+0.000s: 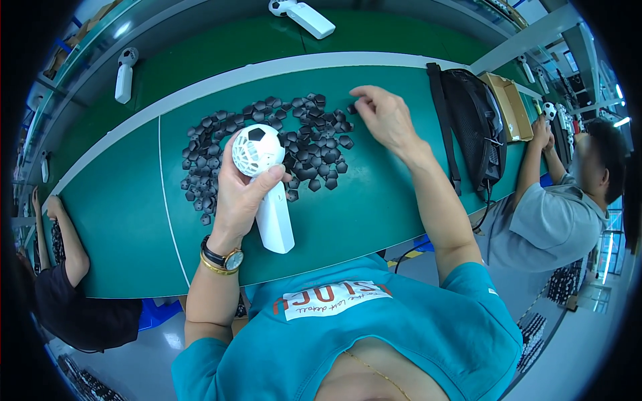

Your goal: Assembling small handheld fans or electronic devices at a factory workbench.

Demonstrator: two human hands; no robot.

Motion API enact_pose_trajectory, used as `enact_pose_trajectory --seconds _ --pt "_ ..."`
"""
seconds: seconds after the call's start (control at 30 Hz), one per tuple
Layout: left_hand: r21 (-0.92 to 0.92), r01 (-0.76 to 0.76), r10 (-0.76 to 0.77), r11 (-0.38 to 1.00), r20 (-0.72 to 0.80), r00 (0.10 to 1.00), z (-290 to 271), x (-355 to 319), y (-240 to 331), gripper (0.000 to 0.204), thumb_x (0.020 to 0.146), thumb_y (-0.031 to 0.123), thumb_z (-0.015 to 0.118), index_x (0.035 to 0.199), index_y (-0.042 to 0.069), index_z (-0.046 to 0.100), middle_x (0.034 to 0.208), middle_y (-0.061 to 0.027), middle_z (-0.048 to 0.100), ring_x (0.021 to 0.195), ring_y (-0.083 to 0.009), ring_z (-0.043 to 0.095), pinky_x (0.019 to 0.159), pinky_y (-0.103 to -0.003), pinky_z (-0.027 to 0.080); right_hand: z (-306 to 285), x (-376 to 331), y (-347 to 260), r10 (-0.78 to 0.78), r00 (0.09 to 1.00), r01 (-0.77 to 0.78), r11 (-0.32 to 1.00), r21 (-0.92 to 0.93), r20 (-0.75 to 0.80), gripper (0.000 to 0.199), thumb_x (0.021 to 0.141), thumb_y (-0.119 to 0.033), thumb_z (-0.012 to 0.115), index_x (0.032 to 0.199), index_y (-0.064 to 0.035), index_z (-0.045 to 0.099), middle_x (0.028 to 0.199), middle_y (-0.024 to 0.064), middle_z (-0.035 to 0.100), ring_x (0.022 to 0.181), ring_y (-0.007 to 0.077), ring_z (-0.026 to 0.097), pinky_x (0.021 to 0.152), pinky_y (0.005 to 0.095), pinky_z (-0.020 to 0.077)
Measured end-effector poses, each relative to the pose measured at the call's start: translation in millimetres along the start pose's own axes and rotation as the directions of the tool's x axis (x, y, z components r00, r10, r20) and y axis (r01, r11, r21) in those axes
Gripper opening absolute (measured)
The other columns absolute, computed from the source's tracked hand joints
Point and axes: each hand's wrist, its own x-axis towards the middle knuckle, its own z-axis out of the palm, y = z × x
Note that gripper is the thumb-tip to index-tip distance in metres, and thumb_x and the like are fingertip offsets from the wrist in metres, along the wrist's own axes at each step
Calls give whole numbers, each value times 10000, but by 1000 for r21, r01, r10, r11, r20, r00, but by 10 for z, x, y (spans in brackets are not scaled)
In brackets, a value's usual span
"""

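My left hand [235, 194] is wrapped round a white handheld fan [275, 222] whose round head looks like a football. A black pentagon patch sits on that head, beside an open white grille, and the flat handle points toward me. To the right of the pile, my right hand [386, 120] is closed, with a small black pentagon piece [352, 108] at its fingertips. Many more black pentagon pieces [313, 155] lie loosely spread on the green table [361, 214], behind and around the fan; the left hand hides some of them.
A black bag [471, 127] with a strap lies at the right, beside an open cardboard box [509, 110]. Similar white fans [311, 20] rest on the far green surface beyond a pale ledge [267, 67]. One person [558, 207] works at right; another's arm [70, 240] shows at left.
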Motion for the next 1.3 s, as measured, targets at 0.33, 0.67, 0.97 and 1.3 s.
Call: enact_pose_trajectory --seconds 0.33,0.67,0.97,1.3 --pt "5 12 -12 1000 -5 1000 -6 10 8 739 795 150 734 1360 48 269 1024 -125 589 785 -210 667 572 -325 588 -104 165 159 -34 977 41 999 -29 209 174 815 -98 659 974 -26 659 851 75 605 730 158 572 668 302 473" --pt "-1 -29 29 1000 -45 999 -32 13 -7 743 780 130 752 1352 51 284 1034 -114 589 801 -192 657 673 -310 563 -100 149 -198 90 945 -163 963 214 314 97 830 -78 668 879 -5 625 784 25 604 686 88 551 626 245 460" --pt "6 -116 116 993 -7 993 -32 -10 -7 769 783 118 755 1365 37 260 1136 -101 544 981 -167 595 794 -299 535 160 -229 -1185 -55 956 -208 567 797 289 92 846 -41 669 910 -5 614 814 5 606 719 52 548 628 182 455" --pt "5 -141 141 990 31 990 -62 -20 -9 800 788 132 754 1388 44 232 1202 -107 511 1096 -182 544 913 -317 486 356 -360 -1184 -77 995 10 719 695 66 99 837 -43 678 910 -8 621 835 14 615 704 67 561 617 206 470"
